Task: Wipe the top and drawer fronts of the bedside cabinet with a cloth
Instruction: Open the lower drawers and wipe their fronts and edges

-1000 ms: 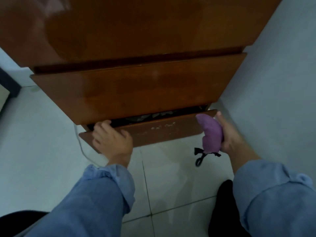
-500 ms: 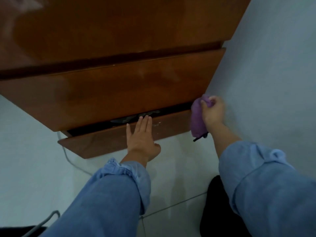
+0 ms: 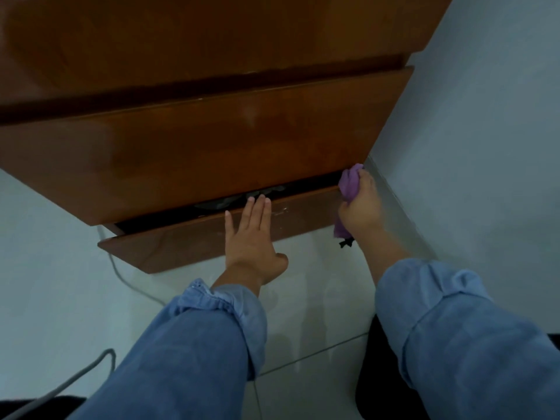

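Observation:
The brown wooden bedside cabinet point(image 3: 212, 40) fills the upper half of the head view. Its upper drawer front point(image 3: 212, 147) is closed. The lower drawer front point(image 3: 169, 241) stands slightly out, with dark contents showing in the gap above it. My left hand point(image 3: 251, 237) lies flat on the lower drawer front, fingers straight and together, holding nothing. My right hand point(image 3: 360, 207) grips a bunched purple cloth point(image 3: 350, 183) against the right end of the lower drawer, next to the wall. A black tag hangs from the cloth's lower end.
A pale wall point(image 3: 485, 116) runs along the cabinet's right side, close to my right hand. White tiled floor point(image 3: 54, 268) lies below, with a grey cable point(image 3: 127, 280) trailing from under the cabinet at left. Dark shapes sit at the bottom corners.
My left hand left the drawer's left end and now lies flat near its middle. My right hand lifted the cloth to the drawer's top right corner. The view shifted left.

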Available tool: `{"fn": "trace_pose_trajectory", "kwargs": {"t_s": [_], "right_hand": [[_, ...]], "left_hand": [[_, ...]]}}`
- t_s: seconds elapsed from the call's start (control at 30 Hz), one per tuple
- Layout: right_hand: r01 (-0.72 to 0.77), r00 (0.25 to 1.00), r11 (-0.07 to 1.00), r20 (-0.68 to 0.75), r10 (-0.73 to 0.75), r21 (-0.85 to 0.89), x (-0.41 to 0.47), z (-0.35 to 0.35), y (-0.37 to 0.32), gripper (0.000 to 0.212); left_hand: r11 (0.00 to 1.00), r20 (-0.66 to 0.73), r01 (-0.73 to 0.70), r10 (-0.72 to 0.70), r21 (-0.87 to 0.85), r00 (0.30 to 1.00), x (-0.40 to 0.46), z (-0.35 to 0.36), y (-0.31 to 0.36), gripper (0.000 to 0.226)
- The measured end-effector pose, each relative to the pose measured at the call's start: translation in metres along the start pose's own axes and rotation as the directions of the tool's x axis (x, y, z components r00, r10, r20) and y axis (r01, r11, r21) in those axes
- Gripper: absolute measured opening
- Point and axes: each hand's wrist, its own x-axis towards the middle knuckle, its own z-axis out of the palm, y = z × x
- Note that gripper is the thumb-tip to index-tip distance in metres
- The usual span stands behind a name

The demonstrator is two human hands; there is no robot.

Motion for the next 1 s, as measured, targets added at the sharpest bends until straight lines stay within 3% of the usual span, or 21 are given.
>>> {"fn": "trace_pose_trajectory", "kwargs": {"t_s": [0.13, 0.3, 0.6, 0.73, 0.87, 1.0], "right_hand": [[-0.063, 0.998, 0.998, 0.001, 0.063, -0.013, -0.003, -0.005, -0.009, 0.070], [0.078, 0.980, 0.980, 0.196, -0.041, -0.182, -0.033, 0.007, -0.029, 0.089], [0.215, 0.886, 0.945, 0.456, -0.083, -0.247, -0.042, 0.030, -0.048, 0.095], [0.185, 0.879, 0.955, 0.474, -0.055, -0.233, -0.041, 0.027, -0.048, 0.097], [0.175, 0.884, 0.956, 0.465, -0.046, -0.237, -0.044, 0.027, -0.048, 0.097], [0.113, 0.913, 0.967, 0.407, -0.011, -0.227, -0.054, 0.033, -0.057, 0.097]], "left_hand": [[1.000, 0.020, 0.008, -0.008, -0.006, 1.000, 0.000, 0.001, 0.001, 0.108], [1.000, 0.020, 0.020, -0.020, 0.011, 1.000, 0.000, 0.002, 0.004, 0.109], [0.999, 0.001, 0.013, -0.013, 0.038, 1.000, -0.006, -0.008, -0.003, 0.096], [0.976, -0.060, 0.161, -0.154, 0.144, 0.986, -0.031, -0.011, -0.035, 0.091], [0.938, -0.034, 0.319, -0.318, 0.134, 0.948, -0.052, -0.014, -0.079, 0.091], [0.953, 0.056, 0.284, -0.291, 0.108, 0.955, -0.061, -0.013, -0.102, 0.098]]}}
